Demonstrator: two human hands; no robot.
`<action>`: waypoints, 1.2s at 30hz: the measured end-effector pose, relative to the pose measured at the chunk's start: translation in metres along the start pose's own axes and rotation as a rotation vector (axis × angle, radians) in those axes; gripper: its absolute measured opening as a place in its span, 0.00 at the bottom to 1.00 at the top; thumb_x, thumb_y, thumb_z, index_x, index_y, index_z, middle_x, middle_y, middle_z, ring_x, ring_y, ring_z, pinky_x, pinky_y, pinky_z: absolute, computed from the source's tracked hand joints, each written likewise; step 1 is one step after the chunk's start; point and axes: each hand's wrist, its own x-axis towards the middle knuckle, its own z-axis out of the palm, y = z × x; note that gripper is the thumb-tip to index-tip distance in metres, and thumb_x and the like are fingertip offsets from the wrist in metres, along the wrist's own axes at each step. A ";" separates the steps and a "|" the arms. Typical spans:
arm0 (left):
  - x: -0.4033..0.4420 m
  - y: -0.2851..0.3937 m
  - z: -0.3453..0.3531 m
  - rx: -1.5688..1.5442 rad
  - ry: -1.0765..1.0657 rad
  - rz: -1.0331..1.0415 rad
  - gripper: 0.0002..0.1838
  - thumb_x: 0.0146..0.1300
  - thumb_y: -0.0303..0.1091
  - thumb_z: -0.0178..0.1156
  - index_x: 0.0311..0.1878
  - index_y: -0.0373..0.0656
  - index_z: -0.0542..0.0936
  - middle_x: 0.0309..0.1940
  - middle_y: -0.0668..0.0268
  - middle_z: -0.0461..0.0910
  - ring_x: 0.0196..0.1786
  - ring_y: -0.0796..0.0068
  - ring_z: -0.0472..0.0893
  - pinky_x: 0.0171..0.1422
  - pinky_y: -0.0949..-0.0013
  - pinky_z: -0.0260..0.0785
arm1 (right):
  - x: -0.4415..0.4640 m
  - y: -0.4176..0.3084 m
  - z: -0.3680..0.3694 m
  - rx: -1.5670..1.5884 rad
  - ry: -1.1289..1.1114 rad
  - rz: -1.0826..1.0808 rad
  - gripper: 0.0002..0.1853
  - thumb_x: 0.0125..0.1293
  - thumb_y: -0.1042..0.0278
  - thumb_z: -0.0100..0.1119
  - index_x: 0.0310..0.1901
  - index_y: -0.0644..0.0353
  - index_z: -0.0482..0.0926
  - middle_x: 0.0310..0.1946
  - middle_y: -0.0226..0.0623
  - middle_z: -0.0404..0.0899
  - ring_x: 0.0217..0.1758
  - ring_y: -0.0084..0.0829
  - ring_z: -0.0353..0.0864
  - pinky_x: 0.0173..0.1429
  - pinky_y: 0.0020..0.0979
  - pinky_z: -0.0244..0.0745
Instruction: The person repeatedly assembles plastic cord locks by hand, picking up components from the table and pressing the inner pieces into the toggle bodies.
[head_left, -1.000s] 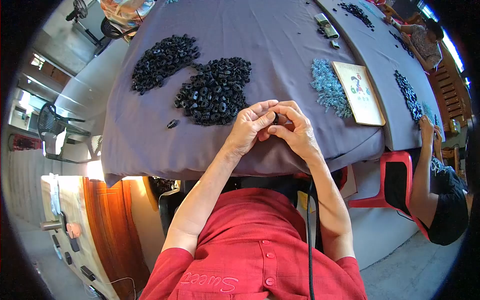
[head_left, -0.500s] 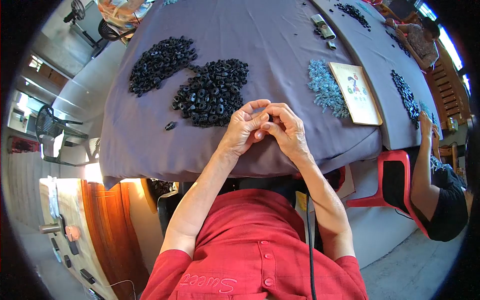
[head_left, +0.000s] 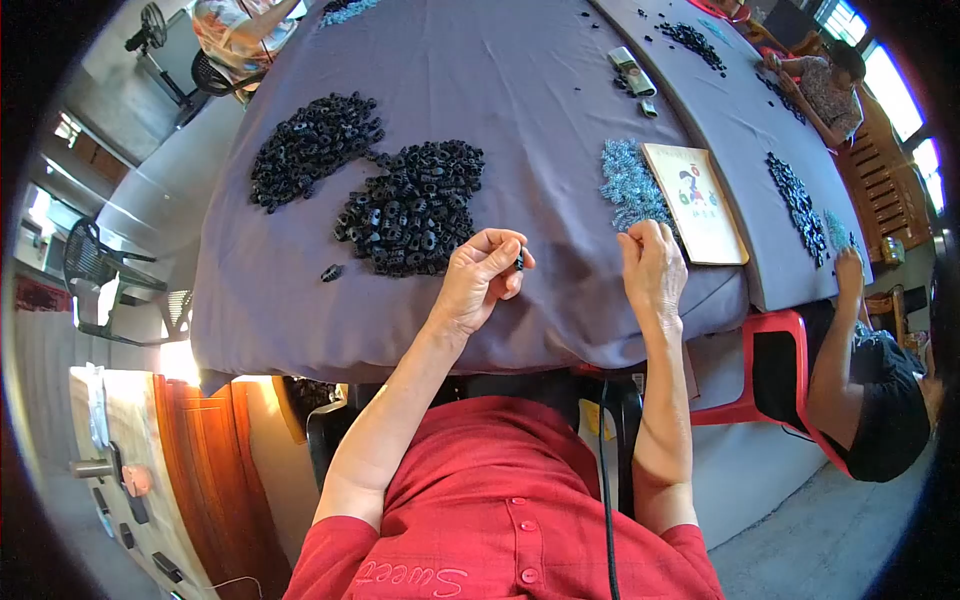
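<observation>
My left hand [head_left: 484,278] is closed, its thumb and forefinger pinching a small black plastic piece [head_left: 519,262] above the cloth. Left of it lies a heap of small hollow black plastic pieces [head_left: 412,215], beside a second black heap [head_left: 310,148]. One loose black piece [head_left: 332,273] sits apart near the front. My right hand [head_left: 655,268] is at the near edge of a pile of tiny pale-blue, spring-like pieces [head_left: 628,180]. Its fingers are curled and pressed together; whatever is under the fingertips is hidden.
A booklet [head_left: 696,205] lies right of the pale-blue pile on the grey-purple cloth [head_left: 540,130]. A green-and-white packet [head_left: 630,72] is farther back. Other people sit around, one at the right near a red chair [head_left: 776,322]. A black cable [head_left: 608,500] hangs before me.
My hands, together before, are now apart. The right hand has moved right to the pale-blue pile, while the left keeps the black piece. The view has shifted slightly.
</observation>
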 end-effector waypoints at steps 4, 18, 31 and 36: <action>-0.001 0.000 0.002 0.061 -0.012 0.014 0.07 0.62 0.35 0.60 0.39 0.42 0.78 0.28 0.63 0.79 0.22 0.82 0.72 0.23 0.81 0.61 | -0.001 0.009 0.016 -0.092 -0.012 0.032 0.06 0.59 0.68 0.58 0.32 0.60 0.73 0.33 0.42 0.73 0.37 0.43 0.76 0.40 0.41 0.73; 0.000 -0.003 0.002 0.063 0.004 0.031 0.05 0.62 0.32 0.59 0.40 0.43 0.78 0.28 0.64 0.79 0.22 0.83 0.72 0.22 0.82 0.61 | 0.000 0.007 0.008 -0.046 -0.127 -0.002 0.03 0.58 0.73 0.54 0.34 0.59 0.72 0.35 0.42 0.73 0.39 0.47 0.75 0.42 0.44 0.70; -0.073 0.084 -0.021 0.956 0.699 0.681 0.14 0.56 0.24 0.64 0.46 0.42 0.79 0.34 0.71 0.77 0.33 0.85 0.74 0.39 0.79 0.70 | -0.015 -0.028 0.031 0.268 -0.092 -0.157 0.07 0.61 0.78 0.50 0.42 0.63 0.71 0.39 0.46 0.71 0.41 0.47 0.73 0.44 0.41 0.68; -0.082 0.097 -0.080 1.560 0.720 0.680 0.08 0.53 0.26 0.63 0.39 0.45 0.81 0.35 0.69 0.75 0.40 0.70 0.71 0.45 0.67 0.64 | -0.015 -0.030 0.037 0.334 -0.077 -0.162 0.05 0.60 0.76 0.52 0.38 0.62 0.71 0.33 0.43 0.73 0.40 0.45 0.74 0.44 0.39 0.68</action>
